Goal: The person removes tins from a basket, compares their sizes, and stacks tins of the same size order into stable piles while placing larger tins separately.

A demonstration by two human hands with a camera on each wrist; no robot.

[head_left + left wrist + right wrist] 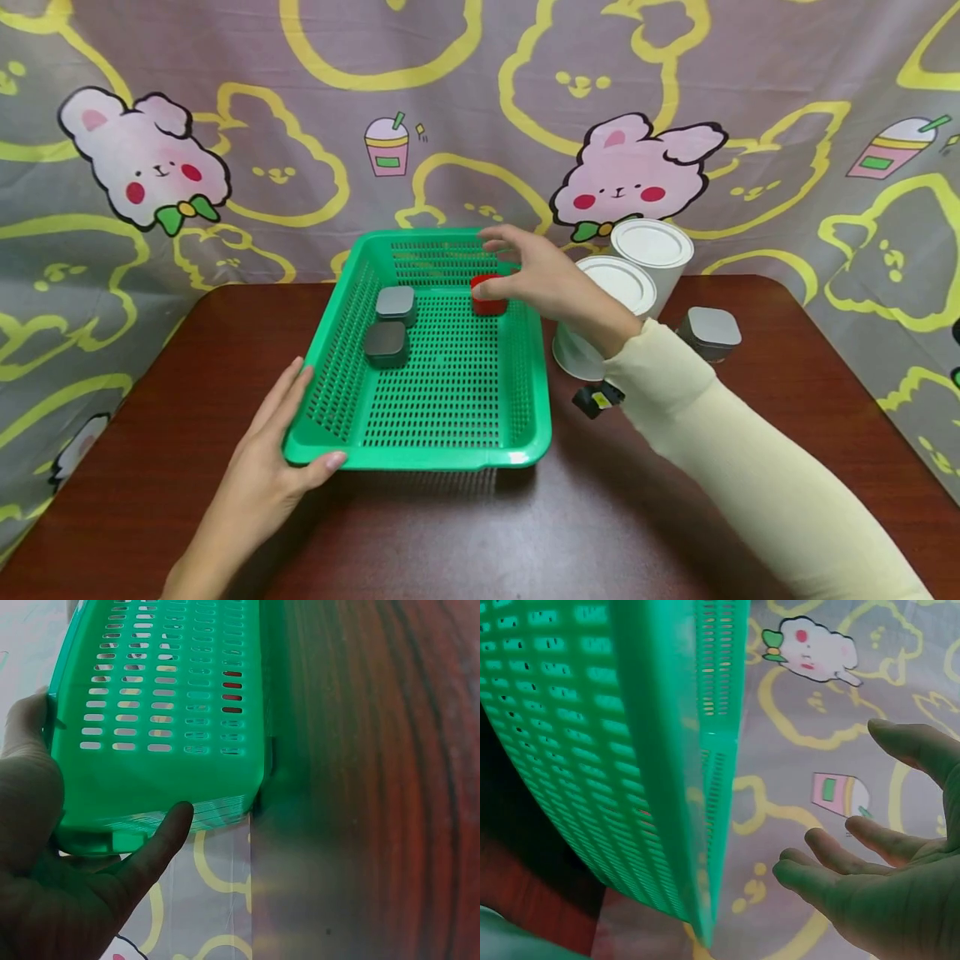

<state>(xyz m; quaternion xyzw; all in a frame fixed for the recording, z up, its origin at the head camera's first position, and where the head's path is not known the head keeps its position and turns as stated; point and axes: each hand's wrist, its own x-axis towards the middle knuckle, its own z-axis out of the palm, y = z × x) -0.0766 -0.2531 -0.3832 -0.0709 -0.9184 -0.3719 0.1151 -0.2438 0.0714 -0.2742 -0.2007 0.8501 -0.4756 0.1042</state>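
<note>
Green slotted plastic forms the basket [420,458] on the dark red-brown worktop [135,458], and both hands work at it. The left hand [262,462] spans its near left corner, straight fingers against the left side, thumb laid on the near rim. The right hand [532,271] hangs over the far right part, thumb and fingers spread well apart, nothing between them. Below it, inside the basket, sits the red box [491,307]; the thumb overlaps it in the head view, while the right wrist view shows the hand clear of it. Two grey tins [387,346] stand near the left wall. Right of the basket are two white canisters [652,242] and another grey tin [712,327].
</note>
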